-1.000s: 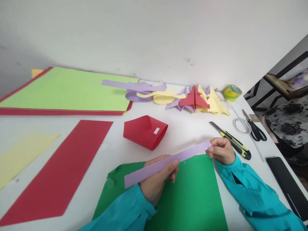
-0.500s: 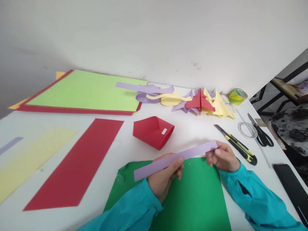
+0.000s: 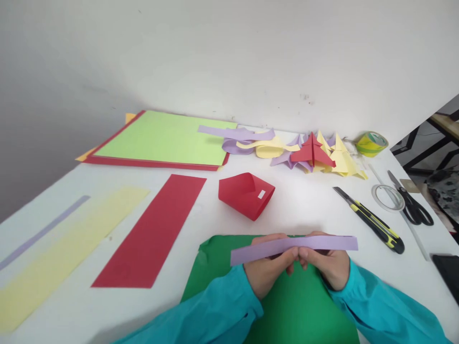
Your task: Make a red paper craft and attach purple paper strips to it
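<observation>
Plainly gripped one lilac strip (image 3: 294, 241) in both the left hand (image 3: 267, 272) and the right hand (image 3: 332, 267), with fingers clamped on it near the middle. Pressed both thumbs almost together at its lower edge, with the other fingers partly hidden behind. Left both ends free, to the left and right of the hands. Held it over the far part of one dark green sheet (image 3: 301, 310).

Found one red tube (image 3: 244, 193) of paper just beyond, bearing one white patch (image 3: 261, 194), as the nearest obstacle past the strip. Saw three more strips lying apart on the white tabletop (image 3: 308, 196) to the left: one broad red strip (image 3: 152, 234), one yellow strip (image 3: 82, 248), one narrow purple strip (image 3: 45, 231). Noted one light green sheet (image 3: 165, 138) on red paper (image 3: 154, 164) farther back. Counted two loops near its right side, one purple loop (image 3: 236, 147) and one yellow loop (image 3: 268, 153).

Made out one red folded figure (image 3: 312, 153) among yellow folded figures (image 3: 343, 160) and purple folded figures (image 3: 287, 158), overlapped too closely for a count. Counted two tape rolls on the right, one yellow-green roll (image 3: 371, 147) and one white roll (image 3: 376, 197), plus one cutter (image 3: 375, 224) and one pair of scissors (image 3: 411, 205).
</observation>
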`<state>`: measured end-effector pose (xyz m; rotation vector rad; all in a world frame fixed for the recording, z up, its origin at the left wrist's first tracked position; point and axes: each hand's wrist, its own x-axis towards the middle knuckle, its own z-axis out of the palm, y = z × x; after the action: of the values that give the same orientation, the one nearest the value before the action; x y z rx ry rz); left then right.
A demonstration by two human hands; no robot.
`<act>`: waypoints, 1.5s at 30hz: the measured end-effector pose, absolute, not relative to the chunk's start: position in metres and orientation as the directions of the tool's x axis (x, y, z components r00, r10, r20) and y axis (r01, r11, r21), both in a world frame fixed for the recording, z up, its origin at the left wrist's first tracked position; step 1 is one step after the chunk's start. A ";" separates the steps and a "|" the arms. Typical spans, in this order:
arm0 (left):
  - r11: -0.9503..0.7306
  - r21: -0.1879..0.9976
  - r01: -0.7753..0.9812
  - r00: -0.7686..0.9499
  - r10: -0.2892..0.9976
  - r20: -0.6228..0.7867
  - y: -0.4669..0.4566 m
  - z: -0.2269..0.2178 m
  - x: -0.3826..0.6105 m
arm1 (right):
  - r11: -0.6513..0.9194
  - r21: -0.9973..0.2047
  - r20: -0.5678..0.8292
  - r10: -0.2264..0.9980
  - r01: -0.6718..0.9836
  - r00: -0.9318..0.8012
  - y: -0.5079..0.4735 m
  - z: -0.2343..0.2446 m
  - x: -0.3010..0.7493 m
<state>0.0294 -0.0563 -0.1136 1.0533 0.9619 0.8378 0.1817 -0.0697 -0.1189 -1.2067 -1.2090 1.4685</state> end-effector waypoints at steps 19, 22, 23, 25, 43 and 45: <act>0.438 0.810 -0.390 0.206 0.899 -0.387 -0.057 -0.120 0.035 | -0.142 -0.987 -0.136 0.987 -0.069 -0.090 -0.060 -0.123 0.201; 0.456 0.762 -0.460 0.206 0.890 -0.408 -0.055 -0.119 0.034 | -0.128 -0.986 -0.117 0.988 -0.106 -0.103 -0.055 -0.121 0.211; 0.461 0.748 -0.478 0.207 0.886 -0.414 -0.055 -0.118 0.034 | -0.126 -0.984 -0.113 0.988 -0.127 -0.105 -0.054 -0.120 0.215; 0.472 0.730 -0.495 0.212 0.880 -0.426 -0.054 -0.118 0.033 | -0.117 -0.978 -0.099 0.989 -0.175 -0.110 -0.050 -0.120 0.222; 0.452 0.653 -0.608 0.215 0.885 -0.413 -0.050 -0.116 0.030 | -0.122 -0.914 -0.073 0.988 -0.387 -0.139 -0.029 -0.119 0.243; 0.451 0.650 -0.612 0.219 0.886 -0.409 -0.050 -0.116 0.030 | -0.120 -0.894 -0.083 0.991 -0.432 -0.103 -0.027 -0.119 0.243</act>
<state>0.0300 -0.0500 -0.1162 0.3876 0.8376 1.0724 0.2428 -0.0271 -0.1195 -0.8982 -0.8716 1.5254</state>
